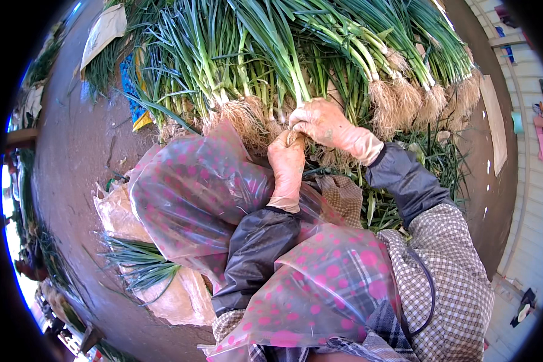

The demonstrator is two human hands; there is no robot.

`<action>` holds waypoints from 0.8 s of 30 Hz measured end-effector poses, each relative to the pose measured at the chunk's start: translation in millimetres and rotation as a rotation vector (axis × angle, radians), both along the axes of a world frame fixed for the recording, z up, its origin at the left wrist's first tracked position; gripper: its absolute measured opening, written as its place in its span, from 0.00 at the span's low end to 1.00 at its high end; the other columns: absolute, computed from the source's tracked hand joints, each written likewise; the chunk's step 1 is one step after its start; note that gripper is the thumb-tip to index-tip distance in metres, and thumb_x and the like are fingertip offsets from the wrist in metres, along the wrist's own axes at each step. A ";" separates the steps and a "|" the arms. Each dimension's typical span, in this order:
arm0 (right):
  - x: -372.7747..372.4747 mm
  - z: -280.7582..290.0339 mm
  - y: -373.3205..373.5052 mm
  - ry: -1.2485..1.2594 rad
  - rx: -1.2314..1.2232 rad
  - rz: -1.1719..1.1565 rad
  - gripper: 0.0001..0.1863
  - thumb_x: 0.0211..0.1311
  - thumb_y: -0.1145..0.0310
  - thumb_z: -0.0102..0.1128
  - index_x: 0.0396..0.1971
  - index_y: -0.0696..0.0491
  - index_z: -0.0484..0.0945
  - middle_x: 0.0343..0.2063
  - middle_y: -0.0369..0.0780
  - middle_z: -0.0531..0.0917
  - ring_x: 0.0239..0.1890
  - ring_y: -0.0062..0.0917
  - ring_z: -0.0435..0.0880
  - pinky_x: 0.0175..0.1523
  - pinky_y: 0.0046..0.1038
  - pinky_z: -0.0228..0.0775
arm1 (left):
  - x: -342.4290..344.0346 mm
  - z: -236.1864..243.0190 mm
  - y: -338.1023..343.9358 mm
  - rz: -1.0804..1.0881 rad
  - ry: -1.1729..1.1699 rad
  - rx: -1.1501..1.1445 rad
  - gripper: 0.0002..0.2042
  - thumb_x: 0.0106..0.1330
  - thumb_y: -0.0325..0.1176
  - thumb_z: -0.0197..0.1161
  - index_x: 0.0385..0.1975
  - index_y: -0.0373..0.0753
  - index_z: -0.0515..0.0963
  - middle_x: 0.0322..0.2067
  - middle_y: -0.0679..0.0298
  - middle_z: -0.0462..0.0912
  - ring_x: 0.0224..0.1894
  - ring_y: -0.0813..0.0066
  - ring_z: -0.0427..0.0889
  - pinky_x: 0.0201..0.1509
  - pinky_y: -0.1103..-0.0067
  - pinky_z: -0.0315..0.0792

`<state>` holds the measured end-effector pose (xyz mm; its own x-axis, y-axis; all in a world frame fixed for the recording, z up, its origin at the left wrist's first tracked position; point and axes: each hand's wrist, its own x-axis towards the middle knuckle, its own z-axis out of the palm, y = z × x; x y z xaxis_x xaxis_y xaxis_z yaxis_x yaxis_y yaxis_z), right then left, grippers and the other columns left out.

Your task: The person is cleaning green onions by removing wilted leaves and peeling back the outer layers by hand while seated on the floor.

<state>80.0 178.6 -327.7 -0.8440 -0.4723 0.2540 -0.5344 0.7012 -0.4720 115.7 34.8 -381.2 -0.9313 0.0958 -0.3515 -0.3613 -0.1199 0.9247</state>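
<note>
My gloved right hand point(327, 123) is closed around the lower white part of a green onion point(297, 84), whose long leaves reach away over the pile. Just below, my gloved left hand point(286, 166) has its fingers pinched at the root end of the same green onion. The two hands touch or nearly touch, and their fingers hide most of the roots. A heap of green onions point(205, 54) lies beyond, leaves pointing away and bushy tan roots toward me. One rooty bunch point(242, 120) sits left of my hands; more bunches point(404, 99) lie to the right.
Clear plastic with pink dots point(326, 277) covers my lap and knees. Loose green leaves point(398, 205) lie below my right forearm. At left, a small bundle of green onions point(142, 262) rests on a tan sheet point(178, 298). Brown floor point(72, 163) runs along the left.
</note>
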 end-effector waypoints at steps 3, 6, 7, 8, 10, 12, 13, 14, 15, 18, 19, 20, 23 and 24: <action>28.3 48.8 -5.3 -0.822 -0.731 -0.186 0.05 0.60 0.68 0.60 0.32 0.54 0.80 0.28 0.34 0.81 0.28 0.16 0.75 0.34 0.20 0.66 | -4.7 5.4 -3.5 0.148 -0.004 0.171 0.05 0.63 0.24 0.58 0.34 0.33 0.81 0.21 0.78 0.73 0.20 0.89 0.62 0.22 0.86 0.59; 60.8 52.9 41.2 -0.821 -1.039 -0.263 0.14 0.62 0.61 0.61 0.40 0.56 0.77 0.33 0.33 0.80 0.34 0.14 0.75 0.39 0.15 0.65 | -6.5 20.6 -9.8 0.124 -0.212 0.247 0.07 0.62 0.22 0.58 0.38 0.35 0.81 0.24 0.77 0.75 0.18 0.91 0.62 0.19 0.87 0.56; 67.8 37.2 63.1 -0.869 -0.809 -0.412 0.20 0.62 0.57 0.61 0.47 0.57 0.74 0.37 0.35 0.80 0.38 0.16 0.76 0.43 0.16 0.66 | -5.2 25.6 -5.9 0.100 -0.242 0.280 0.09 0.62 0.23 0.58 0.41 0.36 0.80 0.25 0.76 0.76 0.17 0.91 0.64 0.16 0.89 0.52; 76.3 18.0 77.7 -0.903 -0.570 -0.559 0.27 0.62 0.54 0.61 0.53 0.58 0.71 0.40 0.37 0.80 0.41 0.18 0.77 0.47 0.17 0.66 | -2.5 26.2 -4.6 0.051 -0.281 0.309 0.09 0.62 0.23 0.58 0.41 0.36 0.80 0.25 0.76 0.76 0.17 0.91 0.64 0.15 0.89 0.53; 87.5 -5.5 69.6 -0.871 -0.801 -0.564 0.34 0.58 0.47 0.61 0.57 0.55 0.69 0.58 0.46 0.70 0.61 0.31 0.68 0.66 0.29 0.56 | 1.4 31.6 -6.1 -0.047 -0.359 0.345 0.10 0.61 0.24 0.58 0.41 0.36 0.80 0.24 0.75 0.76 0.17 0.91 0.65 0.15 0.89 0.53; 74.1 9.4 29.4 -0.888 -0.921 -0.401 0.30 0.62 0.50 0.58 0.55 0.56 0.70 0.60 0.44 0.68 0.61 0.29 0.66 0.66 0.26 0.55 | 6.4 31.1 -3.6 -0.234 -0.329 0.293 0.10 0.61 0.26 0.59 0.41 0.35 0.79 0.26 0.70 0.79 0.18 0.88 0.69 0.16 0.86 0.61; 73.9 -19.2 19.0 -0.974 -1.063 -0.399 0.26 0.63 0.54 0.58 0.53 0.57 0.72 0.53 0.39 0.75 0.54 0.24 0.72 0.61 0.22 0.59 | 8.8 28.1 -0.8 -0.399 -0.058 0.037 0.11 0.59 0.28 0.61 0.41 0.34 0.78 0.25 0.67 0.80 0.20 0.82 0.73 0.20 0.82 0.65; 71.8 -25.4 -7.9 -1.177 -1.439 -0.344 0.22 0.63 0.57 0.59 0.50 0.57 0.75 0.43 0.35 0.80 0.47 0.19 0.74 0.55 0.21 0.62 | 10.2 23.3 -6.6 -0.529 0.208 -0.238 0.12 0.58 0.30 0.62 0.40 0.33 0.78 0.25 0.64 0.80 0.23 0.75 0.78 0.24 0.78 0.70; 70.9 -11.7 -11.7 -1.066 -1.322 -0.369 0.20 0.62 0.58 0.59 0.48 0.57 0.76 0.40 0.34 0.81 0.45 0.19 0.75 0.54 0.21 0.64 | 11.1 27.4 -12.0 -0.554 0.337 -0.332 0.13 0.57 0.31 0.63 0.40 0.33 0.77 0.27 0.61 0.81 0.29 0.70 0.80 0.32 0.74 0.72; 78.0 1.1 31.4 -0.494 -0.567 -0.443 0.16 0.62 0.60 0.57 0.42 0.56 0.79 0.31 0.38 0.84 0.33 0.24 0.81 0.39 0.25 0.72 | 4.8 67.7 -18.9 -0.549 0.544 -0.395 0.25 0.53 0.37 0.67 0.49 0.32 0.72 0.51 0.47 0.74 0.57 0.55 0.72 0.59 0.69 0.66; 73.1 15.3 27.0 -0.426 -0.217 -0.525 0.14 0.62 0.59 0.56 0.38 0.54 0.79 0.28 0.40 0.83 0.30 0.29 0.81 0.36 0.28 0.73 | 2.2 63.8 -21.9 -0.486 0.471 -0.396 0.28 0.53 0.37 0.68 0.53 0.32 0.70 0.52 0.47 0.73 0.57 0.55 0.71 0.60 0.68 0.65; 66.1 29.5 22.4 -0.352 0.136 -0.597 0.13 0.61 0.59 0.54 0.34 0.53 0.78 0.24 0.42 0.82 0.27 0.34 0.81 0.33 0.31 0.73 | -2.1 60.0 -20.4 -0.424 0.400 -0.393 0.31 0.53 0.38 0.69 0.56 0.31 0.67 0.53 0.47 0.72 0.58 0.54 0.70 0.61 0.68 0.64; 70.3 12.7 13.3 -0.326 0.071 -0.467 0.11 0.58 0.58 0.54 0.31 0.51 0.74 0.22 0.44 0.80 0.25 0.40 0.81 0.28 0.38 0.71 | 3.8 56.8 13.0 -0.597 -0.052 0.209 0.30 0.61 0.42 0.65 0.58 0.31 0.65 0.47 0.56 0.75 0.51 0.68 0.74 0.56 0.74 0.67; 67.4 14.8 11.6 -0.346 0.080 -0.467 0.12 0.57 0.58 0.55 0.32 0.52 0.73 0.22 0.45 0.80 0.26 0.41 0.81 0.29 0.39 0.71 | 5.6 39.2 14.2 -0.488 -0.248 0.496 0.26 0.64 0.41 0.63 0.57 0.32 0.67 0.45 0.59 0.76 0.48 0.73 0.75 0.52 0.77 0.69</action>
